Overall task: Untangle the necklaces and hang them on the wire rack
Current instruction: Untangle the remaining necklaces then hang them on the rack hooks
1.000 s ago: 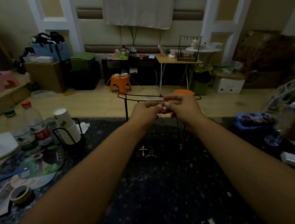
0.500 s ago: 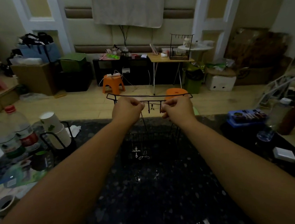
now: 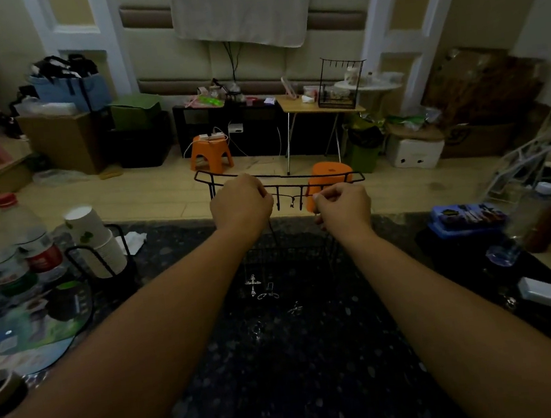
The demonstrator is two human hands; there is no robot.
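At the wire rack (image 3: 279,182), I hold a necklace (image 3: 273,240) up to the hooks.
Left hand (image 3: 240,200) and right hand (image 3: 342,203) each pinch the chain (barely visible); it looks light, limp, snag-prone; best gripped near the ends.

Necklace chain (image 3: 273,240) too thin to trace.

Wire rack (image 3: 280,187) bar right at my grip, hooks between my hands. Cup holder (image 3: 101,263) and bottles (image 3: 27,244) well left. Blue box (image 3: 464,221) right. Dark surface (image 3: 301,360) below is open, pendants (image 3: 259,288) aside.
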